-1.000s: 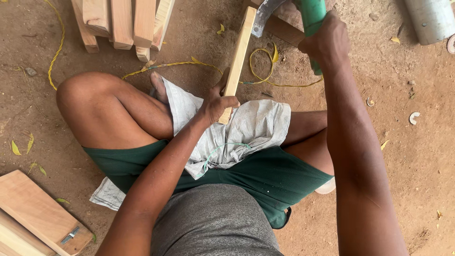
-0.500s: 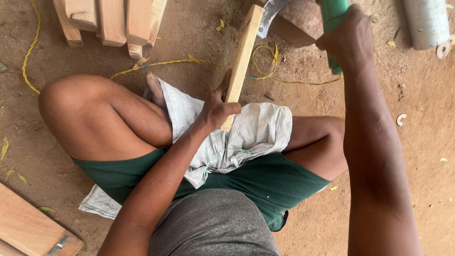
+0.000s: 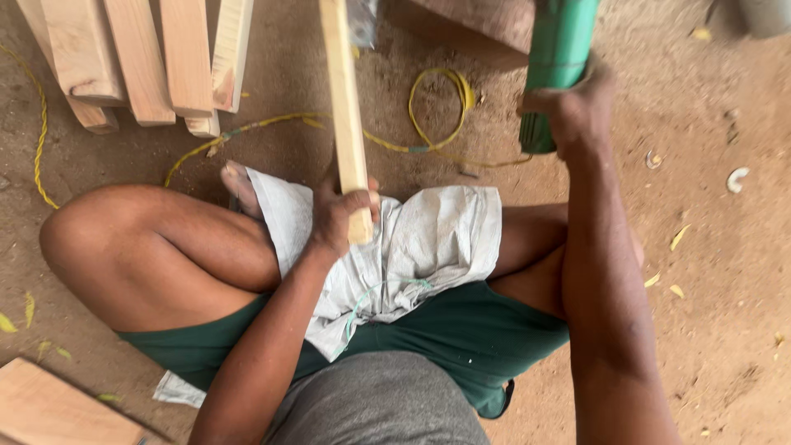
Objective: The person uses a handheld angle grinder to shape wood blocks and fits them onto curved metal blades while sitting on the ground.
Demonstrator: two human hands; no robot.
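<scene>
1. The wooden stick now stands straighter, gripped at its near end by the left hand over the white sack.
2. The right hand, wrapped around the green handle, has lifted, so the chopping goes on.

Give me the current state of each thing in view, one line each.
Left hand: closed around the wooden strip.
Wooden strip: held, lower end on the white sack.
Right hand: gripping the green handle.
Green handle: raised, top out of frame.
White sack: crumpled across the lap.
Yellow cord: loose on the dirt.
</scene>
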